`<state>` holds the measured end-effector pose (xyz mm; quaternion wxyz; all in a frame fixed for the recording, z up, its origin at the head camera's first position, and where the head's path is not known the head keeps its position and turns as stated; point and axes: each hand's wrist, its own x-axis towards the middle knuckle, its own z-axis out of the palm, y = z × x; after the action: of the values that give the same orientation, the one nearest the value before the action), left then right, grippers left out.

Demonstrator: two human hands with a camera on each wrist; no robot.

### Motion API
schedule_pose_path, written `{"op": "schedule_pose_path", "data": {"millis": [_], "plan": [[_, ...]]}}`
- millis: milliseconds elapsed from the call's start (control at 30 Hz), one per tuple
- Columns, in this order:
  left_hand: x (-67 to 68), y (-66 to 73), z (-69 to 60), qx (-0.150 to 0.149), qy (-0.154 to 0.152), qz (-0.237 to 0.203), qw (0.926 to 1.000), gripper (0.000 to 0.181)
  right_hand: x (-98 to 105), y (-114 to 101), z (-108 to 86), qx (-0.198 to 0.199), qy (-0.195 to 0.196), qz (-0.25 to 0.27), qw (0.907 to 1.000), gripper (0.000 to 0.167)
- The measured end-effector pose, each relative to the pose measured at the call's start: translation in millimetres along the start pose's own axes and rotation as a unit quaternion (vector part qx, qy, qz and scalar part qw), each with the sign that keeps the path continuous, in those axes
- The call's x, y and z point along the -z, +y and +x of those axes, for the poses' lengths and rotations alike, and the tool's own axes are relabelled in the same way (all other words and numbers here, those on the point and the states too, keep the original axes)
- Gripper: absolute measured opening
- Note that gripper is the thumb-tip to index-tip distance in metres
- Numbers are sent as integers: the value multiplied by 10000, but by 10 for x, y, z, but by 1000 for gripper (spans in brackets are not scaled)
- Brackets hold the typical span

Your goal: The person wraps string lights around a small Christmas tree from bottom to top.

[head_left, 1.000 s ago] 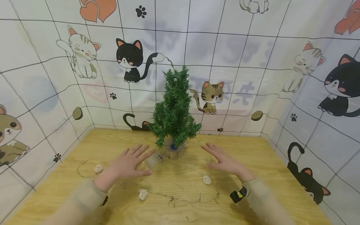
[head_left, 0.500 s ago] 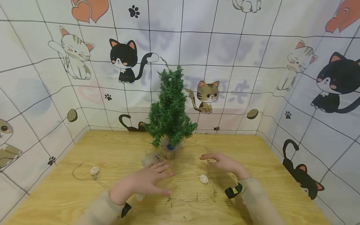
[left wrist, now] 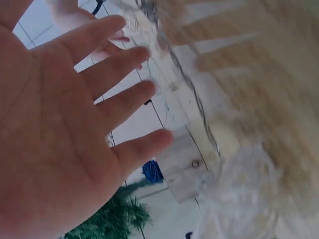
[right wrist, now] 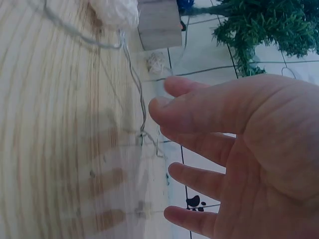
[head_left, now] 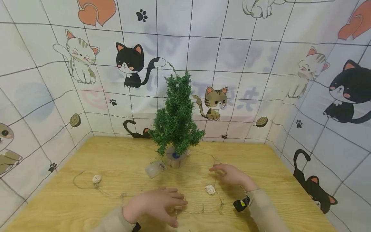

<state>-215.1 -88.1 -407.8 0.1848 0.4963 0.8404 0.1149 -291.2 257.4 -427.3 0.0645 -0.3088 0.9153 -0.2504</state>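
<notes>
In the head view my left hand (head_left: 157,204) hovers low over the wire of a string of lights (head_left: 197,212), near the table's front. Its fingers are spread and nearly straight; the left wrist view shows the bare palm (left wrist: 60,124). My right hand (head_left: 232,176) is over the right stretch of wire, beside a white woven ball (head_left: 210,189). Its fingers and thumb are relaxed, apart from the wire (right wrist: 138,94) in the right wrist view. Another woven ball (head_left: 96,179) lies at the left. A clear plastic box (head_left: 155,169) rests by the tree's base.
A small artificial green tree (head_left: 178,119) stands on a round wooden base (head_left: 175,161) at the back middle of the wooden table (head_left: 121,154). Behind it and at both sides hangs a white cloth (head_left: 243,54) printed with cats.
My left hand has moved right and toward the table's front, uncovering the clear box. My right hand has dropped lower, its fingers now more bent. The tree stands where it was.
</notes>
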Motion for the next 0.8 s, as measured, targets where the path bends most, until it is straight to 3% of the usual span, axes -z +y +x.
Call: {"op": "schedule_pose_path", "data": {"millis": [200,533,800], "plan": [[15,81,3,14,20,306,9995,62,7,32,-13,-89,-49,102,9999,38],[-17,68,1,71,51,70,9999,39,-35,24,-44,-381,-194,306,9986,28],[-30,117,11,141,302,475,9983,22,-37,60,-17,-475,-74,500,9976,19]]}}
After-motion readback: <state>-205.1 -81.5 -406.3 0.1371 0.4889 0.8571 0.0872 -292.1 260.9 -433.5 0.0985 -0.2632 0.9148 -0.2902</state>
